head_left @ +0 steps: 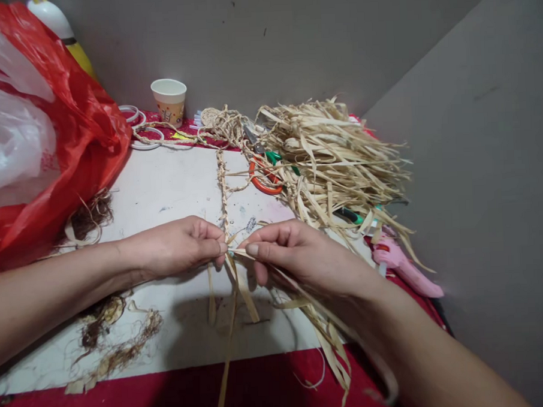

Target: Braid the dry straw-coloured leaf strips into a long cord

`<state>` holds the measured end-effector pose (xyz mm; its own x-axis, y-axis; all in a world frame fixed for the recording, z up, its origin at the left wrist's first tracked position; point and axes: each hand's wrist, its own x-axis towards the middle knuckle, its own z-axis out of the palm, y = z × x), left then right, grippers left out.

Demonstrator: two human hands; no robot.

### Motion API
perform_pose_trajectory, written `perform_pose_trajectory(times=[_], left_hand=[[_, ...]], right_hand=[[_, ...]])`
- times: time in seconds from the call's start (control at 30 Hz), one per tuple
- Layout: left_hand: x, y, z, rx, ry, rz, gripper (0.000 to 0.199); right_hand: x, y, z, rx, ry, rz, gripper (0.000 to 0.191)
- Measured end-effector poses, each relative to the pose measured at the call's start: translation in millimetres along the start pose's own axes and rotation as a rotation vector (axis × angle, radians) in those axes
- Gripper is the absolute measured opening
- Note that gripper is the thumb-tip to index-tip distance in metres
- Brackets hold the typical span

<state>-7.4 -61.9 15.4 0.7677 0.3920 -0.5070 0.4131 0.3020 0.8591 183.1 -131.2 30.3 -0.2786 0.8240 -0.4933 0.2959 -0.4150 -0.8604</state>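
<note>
A narrow braid of dried straw (223, 187) runs down the white board toward me. At its lower end my left hand (187, 246) pinches the braid between thumb and fingers. Just to the right, my right hand (291, 247) is closed on a pale straw strip drawn out sideways from the braid. Loose strips (246, 291) hang below the two hands, one long one reaching past the board's front edge. The fingertips nearly meet, and the exact crossing of the strips is partly hidden by them.
A heap of dried straw (336, 152) lies at the back right, with orange-handled scissors (265, 178) beside it. A pink glue gun (407, 263) rests at the right edge. A paper cup (169, 102) stands behind, a red plastic bag (91, 109) at left, brown fibres (120, 348) at front left.
</note>
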Motion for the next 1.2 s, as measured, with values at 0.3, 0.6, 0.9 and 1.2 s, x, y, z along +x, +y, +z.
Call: perform_pose_trajectory(times=[0.3,0.6,0.9,1.2], left_hand=[[1.6,-2.5,-2.3,-0.025,-0.025,-0.006,0.016],[2.4,-3.1,0.4,-0.005,-0.017,0.038,0.017],[-1.1,-6.0,2.9,0.268,0.040,0.153,0.025],[-0.7,-10.3,11.6,0.141,0.134,0.134,0.026]], right_hand=[[0.1,1.2,-2.2,0.004,-0.010,-0.015,0.041],[8.4,7.8,4.9,0.053,-0.034,0.034,0.019],[3.8,6.7,26.0,0.302,-0.001,0.055,0.024],[-2.8,15.2,55.2,-0.670,0.341,-0.273,0.031]])
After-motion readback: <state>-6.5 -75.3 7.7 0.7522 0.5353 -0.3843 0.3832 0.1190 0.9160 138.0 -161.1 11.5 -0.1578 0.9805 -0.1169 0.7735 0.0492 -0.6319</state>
